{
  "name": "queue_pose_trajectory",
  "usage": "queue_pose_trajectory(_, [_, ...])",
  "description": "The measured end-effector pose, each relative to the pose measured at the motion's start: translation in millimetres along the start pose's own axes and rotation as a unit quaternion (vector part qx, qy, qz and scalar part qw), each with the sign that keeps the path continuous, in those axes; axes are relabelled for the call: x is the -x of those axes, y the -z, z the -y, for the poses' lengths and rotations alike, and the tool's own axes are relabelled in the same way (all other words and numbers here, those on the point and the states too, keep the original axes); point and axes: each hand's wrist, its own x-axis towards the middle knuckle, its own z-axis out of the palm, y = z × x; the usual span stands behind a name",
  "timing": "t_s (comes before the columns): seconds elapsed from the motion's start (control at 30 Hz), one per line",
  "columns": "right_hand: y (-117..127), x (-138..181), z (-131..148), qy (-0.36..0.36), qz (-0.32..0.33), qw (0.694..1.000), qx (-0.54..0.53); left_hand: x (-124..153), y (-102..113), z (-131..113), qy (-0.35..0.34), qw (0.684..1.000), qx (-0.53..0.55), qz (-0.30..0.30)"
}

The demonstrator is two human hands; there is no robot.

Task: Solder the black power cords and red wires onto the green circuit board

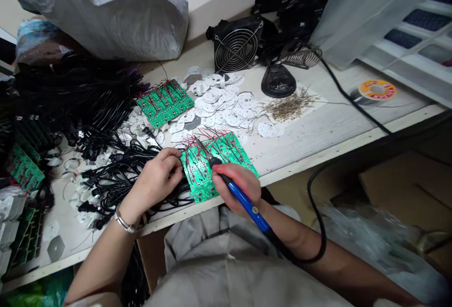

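My right hand (247, 184) grips a soldering iron (243, 199) with a blue handle, its tip pointing away from me over a green circuit board (203, 187). Thin red and black wires stick up from this board, mostly along its far edge. Whether the tip touches a joint, I cannot tell. Curled fingers of my left hand (160, 175) rest against the board's left edge, and what they pinch is hidden. Beside that hand lie bundled black cables (122, 182). A second wired green board (165, 102) rests farther back on a heap of white discs (226, 104).
At the back stand a black fan (236, 45) and an iron holder (278, 81). A solder spool (376, 90) sits at right near a translucent bin (339, 29). The iron's black cord (314, 198) loops past the table edge (300, 168). More boards (24, 168) are at left.
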Motion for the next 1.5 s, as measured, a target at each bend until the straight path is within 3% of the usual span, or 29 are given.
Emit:
queue_pose_trajectory(0.2, [2,2,2,-0.013,-0.017,1.0,-0.015,-6,6,6,-0.035,0.998,0.023,0.04])
queue_pose_trajectory(0.47, [10,3,19,-0.025,-0.002,1.0,-0.003,-6,6,4,-0.013,0.998,0.044,0.049])
queue_pose_trajectory(0.73, [-4,7,19,-0.032,-0.007,0.999,-0.013,-9,7,1,0.006,0.998,0.049,0.05])
queue_pose_trajectory(1.2, [-4,7,19,-0.005,0.001,1.0,-0.016,-10,5,-3,0.045,0.997,0.042,0.045])
queue_pose_trajectory(1.5, [6,8,21,-0.122,-0.017,0.992,-0.024,-10,4,-5,0.05,0.997,0.039,0.045])
